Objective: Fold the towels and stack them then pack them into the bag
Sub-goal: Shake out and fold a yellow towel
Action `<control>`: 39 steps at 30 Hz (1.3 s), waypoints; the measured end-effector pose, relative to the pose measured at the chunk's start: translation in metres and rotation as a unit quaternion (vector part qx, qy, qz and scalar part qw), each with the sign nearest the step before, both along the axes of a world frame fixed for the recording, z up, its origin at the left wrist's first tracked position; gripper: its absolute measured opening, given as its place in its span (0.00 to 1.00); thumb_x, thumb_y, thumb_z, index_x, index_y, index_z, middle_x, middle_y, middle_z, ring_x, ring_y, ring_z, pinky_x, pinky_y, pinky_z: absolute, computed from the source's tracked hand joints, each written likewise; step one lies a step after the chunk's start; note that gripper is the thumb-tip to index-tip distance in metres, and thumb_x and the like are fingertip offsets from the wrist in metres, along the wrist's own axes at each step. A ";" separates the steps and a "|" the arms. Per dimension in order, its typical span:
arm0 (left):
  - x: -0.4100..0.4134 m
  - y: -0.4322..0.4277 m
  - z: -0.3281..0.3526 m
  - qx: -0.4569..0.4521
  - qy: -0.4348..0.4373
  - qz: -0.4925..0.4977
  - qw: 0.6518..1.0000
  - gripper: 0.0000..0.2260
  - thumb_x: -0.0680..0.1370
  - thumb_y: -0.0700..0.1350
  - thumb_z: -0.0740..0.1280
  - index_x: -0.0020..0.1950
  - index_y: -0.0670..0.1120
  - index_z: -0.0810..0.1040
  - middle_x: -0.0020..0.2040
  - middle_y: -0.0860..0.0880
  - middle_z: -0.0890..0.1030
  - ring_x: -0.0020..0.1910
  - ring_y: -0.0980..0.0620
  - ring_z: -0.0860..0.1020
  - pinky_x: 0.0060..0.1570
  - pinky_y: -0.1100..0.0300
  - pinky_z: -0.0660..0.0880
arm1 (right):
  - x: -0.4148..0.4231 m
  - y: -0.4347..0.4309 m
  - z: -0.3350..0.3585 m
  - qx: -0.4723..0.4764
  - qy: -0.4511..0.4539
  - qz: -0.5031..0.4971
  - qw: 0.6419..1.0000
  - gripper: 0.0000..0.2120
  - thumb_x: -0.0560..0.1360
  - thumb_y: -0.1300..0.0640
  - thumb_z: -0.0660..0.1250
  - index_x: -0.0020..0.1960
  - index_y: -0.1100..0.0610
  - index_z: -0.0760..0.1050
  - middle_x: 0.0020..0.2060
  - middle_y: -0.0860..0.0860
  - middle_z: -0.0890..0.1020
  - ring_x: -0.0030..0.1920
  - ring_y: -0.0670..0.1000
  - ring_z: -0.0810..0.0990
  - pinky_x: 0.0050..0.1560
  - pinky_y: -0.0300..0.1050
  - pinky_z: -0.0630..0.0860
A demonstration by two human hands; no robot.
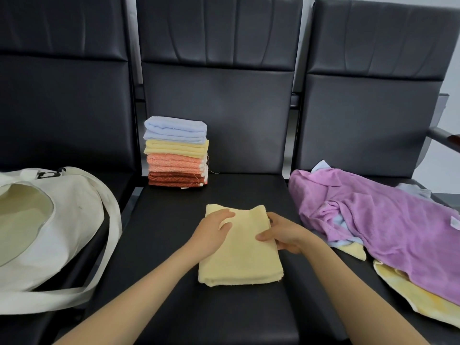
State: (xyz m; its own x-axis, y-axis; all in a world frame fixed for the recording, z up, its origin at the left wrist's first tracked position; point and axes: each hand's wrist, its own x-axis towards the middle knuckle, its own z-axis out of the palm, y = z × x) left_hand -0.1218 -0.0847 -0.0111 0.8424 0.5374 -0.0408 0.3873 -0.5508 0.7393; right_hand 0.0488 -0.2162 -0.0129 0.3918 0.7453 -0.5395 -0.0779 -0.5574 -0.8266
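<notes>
On the middle seat (174,245), right under the person's hands, lies the yellow towel (239,260), folded into a thick little block. The left hand (214,232) rests flat on its top, fingers (224,215) straight and a bit spread. I think this is to press the fold down so it does not pop open. The right hand (281,235) holds the towel's right edge, thumb on top and fingers tucked under, maybe ready to lift it.

Behind the yellow towel, at the back of the seat, stands the stack (176,153): blue on top, then yellow, pink and dark red, all neat. It looks like the place this one goes next.

Right of the yellow towel is a messy heap (385,220) with a big purple towel on it, not folded yet. Left of it the white bag (62,220) lies with its mouth open. Inside I see only pale lining, no towels.
</notes>
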 end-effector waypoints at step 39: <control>-0.018 0.024 0.013 -0.300 -0.046 0.151 0.941 0.23 0.72 0.44 0.75 0.61 0.47 0.67 0.54 0.46 0.80 0.50 0.52 0.79 0.42 0.61 0.74 | -0.025 0.007 0.016 0.047 -0.091 -0.140 0.985 0.25 0.73 0.60 0.71 0.66 0.56 0.64 0.60 0.55 0.76 0.55 0.54 0.78 0.56 0.53 0.77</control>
State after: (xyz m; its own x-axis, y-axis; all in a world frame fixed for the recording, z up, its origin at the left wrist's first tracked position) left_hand -0.1395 -0.0604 0.0016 0.6705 0.6556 -0.3474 0.3777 0.1015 0.9203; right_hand 0.0234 -0.2095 0.0031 0.6734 0.6370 -0.3752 -0.0638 -0.4555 -0.8879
